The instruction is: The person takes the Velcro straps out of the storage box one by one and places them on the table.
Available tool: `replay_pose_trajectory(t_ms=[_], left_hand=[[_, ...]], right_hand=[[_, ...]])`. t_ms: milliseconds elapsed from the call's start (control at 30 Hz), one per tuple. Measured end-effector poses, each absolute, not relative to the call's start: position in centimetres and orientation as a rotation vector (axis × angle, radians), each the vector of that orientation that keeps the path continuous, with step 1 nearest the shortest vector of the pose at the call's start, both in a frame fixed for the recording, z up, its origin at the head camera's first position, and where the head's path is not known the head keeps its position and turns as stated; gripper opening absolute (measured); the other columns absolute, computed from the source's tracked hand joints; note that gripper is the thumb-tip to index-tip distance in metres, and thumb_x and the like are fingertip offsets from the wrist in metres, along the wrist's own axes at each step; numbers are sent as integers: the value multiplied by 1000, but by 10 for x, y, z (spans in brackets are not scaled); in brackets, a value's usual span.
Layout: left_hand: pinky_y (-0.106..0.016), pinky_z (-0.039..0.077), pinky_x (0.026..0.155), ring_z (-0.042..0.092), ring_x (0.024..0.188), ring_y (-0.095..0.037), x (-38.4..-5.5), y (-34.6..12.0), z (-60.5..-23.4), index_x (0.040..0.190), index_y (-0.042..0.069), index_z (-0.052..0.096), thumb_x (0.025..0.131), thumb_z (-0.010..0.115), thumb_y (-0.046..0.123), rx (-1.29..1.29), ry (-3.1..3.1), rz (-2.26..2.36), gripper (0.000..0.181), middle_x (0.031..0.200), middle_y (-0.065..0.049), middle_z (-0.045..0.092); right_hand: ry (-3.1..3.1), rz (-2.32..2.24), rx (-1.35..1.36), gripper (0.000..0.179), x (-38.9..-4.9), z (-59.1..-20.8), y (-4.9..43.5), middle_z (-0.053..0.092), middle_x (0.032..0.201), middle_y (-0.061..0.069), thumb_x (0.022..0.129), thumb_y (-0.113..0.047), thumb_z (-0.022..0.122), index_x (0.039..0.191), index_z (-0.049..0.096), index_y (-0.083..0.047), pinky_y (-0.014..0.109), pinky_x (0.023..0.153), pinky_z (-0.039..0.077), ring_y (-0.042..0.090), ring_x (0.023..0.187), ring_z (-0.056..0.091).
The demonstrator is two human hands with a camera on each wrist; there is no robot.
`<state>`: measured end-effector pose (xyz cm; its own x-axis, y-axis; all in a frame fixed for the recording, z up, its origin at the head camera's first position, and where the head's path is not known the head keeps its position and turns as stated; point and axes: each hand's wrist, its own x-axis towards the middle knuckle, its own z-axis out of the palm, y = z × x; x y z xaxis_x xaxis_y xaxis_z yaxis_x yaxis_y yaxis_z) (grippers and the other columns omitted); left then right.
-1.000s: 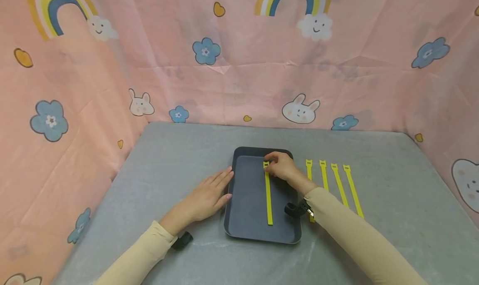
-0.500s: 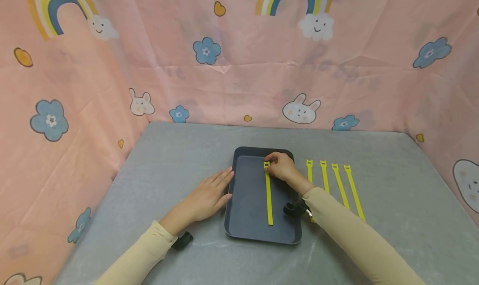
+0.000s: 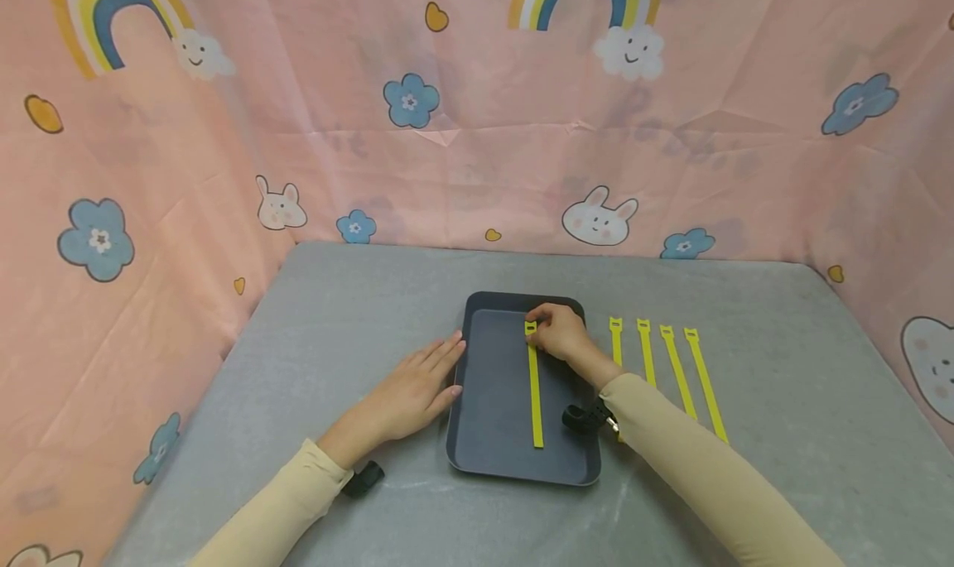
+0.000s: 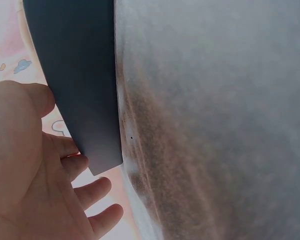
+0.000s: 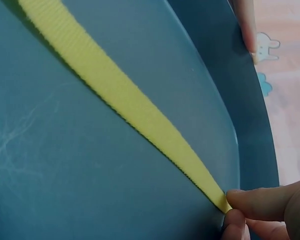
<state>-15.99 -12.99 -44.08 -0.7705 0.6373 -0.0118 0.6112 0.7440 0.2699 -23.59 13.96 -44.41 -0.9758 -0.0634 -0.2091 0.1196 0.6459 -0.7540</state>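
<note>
A yellow hook-and-loop cable tie (image 3: 535,401) lies lengthwise in a dark grey tray (image 3: 488,422), its slotted head toward the far end. My right hand (image 3: 564,333) pinches the tie near that head; in the right wrist view, thumb and finger meet on the narrow end of the yellow strap (image 5: 140,115), and the fingers hide part of it. Against the tray's left side rests my left hand (image 3: 413,395), fingers extended. From the left wrist, its fingertips (image 4: 76,165) show along the tray's dark outer wall (image 4: 82,75).
Right of the tray, several more yellow cable ties (image 3: 678,372) lie side by side on the grey table (image 3: 358,302), partly covered by my right sleeve (image 3: 693,459). A pink printed curtain (image 3: 477,161) surrounds the table at the back and sides.
My right forearm has shifted very slightly left. Both hands, the tray and the cable ties otherwise keep their places.
</note>
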Motion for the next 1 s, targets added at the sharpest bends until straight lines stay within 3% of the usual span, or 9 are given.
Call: replay_pose_trajectory(t_ms=[1000], left_hand=[[-51, 28, 122, 26, 152, -36, -160, -130, -442, 159, 8, 18, 107, 37, 40, 1030, 2843, 389, 64, 168, -7, 14]], right_hand=[[2723, -1229, 76, 23, -232, -447, 137, 56, 74, 4, 82, -5, 75, 103, 66, -3, 24, 56, 42, 16, 63, 52]])
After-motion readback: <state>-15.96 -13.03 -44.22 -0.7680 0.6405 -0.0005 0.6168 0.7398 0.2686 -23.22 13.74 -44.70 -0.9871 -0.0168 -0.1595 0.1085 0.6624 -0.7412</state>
